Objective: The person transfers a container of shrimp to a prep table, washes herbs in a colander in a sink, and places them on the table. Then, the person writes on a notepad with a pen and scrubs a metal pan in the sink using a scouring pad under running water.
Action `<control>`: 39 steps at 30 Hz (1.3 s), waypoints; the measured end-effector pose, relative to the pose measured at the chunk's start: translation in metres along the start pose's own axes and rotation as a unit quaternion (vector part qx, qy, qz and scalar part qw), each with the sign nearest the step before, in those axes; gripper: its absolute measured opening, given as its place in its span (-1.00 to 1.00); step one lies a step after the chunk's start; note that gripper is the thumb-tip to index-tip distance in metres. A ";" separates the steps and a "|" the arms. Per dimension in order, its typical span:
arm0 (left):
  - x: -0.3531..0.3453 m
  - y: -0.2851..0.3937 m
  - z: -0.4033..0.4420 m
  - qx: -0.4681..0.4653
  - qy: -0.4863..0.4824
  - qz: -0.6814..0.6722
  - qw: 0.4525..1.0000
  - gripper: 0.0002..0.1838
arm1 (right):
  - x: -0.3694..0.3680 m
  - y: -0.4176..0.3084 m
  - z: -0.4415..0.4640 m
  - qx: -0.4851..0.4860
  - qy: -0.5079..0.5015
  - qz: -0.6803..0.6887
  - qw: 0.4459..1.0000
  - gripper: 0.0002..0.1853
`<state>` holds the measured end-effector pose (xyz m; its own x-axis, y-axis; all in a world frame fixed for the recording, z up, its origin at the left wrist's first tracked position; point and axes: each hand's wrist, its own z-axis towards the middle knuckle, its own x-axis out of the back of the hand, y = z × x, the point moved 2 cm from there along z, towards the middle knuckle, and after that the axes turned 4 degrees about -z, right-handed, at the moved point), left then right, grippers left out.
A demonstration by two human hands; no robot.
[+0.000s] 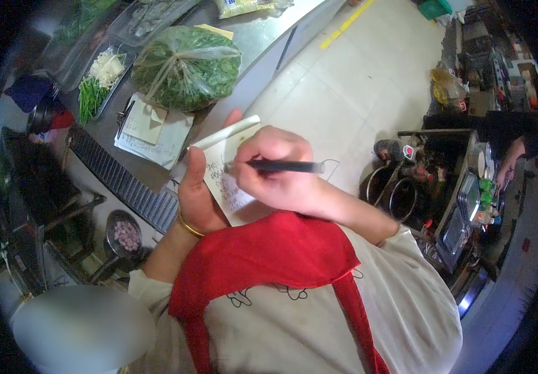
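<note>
A small notepad [224,156] with handwriting on its page rests in my left hand [195,190], the thumb along its near edge and a fingertip showing behind the curled top sheet. My right hand [275,163] grips a black pen [287,166] just over the page. The pen's tip end is close to the written lines, and I cannot tell whether it touches the paper. Beyond the notepad, loose written papers [156,134] lie on the counter beside a clear plastic bag of leafy greens [188,68].
A tray of chopped green onions and white strands [103,75] stands at the upper left. Below it are a dark grate [125,177] and a pot with pale pink pieces [124,237]. A co-worker's arm [512,159] reaches over a cluttered station at the right.
</note>
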<state>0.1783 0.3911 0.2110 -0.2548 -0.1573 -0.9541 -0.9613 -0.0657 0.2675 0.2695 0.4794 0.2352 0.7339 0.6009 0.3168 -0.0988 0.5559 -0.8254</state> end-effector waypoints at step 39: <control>0.009 -0.009 -0.011 0.067 0.019 -0.075 0.995 -0.22 | 0.010 -0.003 -0.013 0.036 -0.016 -0.034 0.999 -0.89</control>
<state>0.1859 0.3789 0.2013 -0.1055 -0.1932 -0.9755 -0.9942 0.0411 0.0994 0.2858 0.4764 0.2353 0.7194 0.5773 0.3862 -0.0984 0.6351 -0.7661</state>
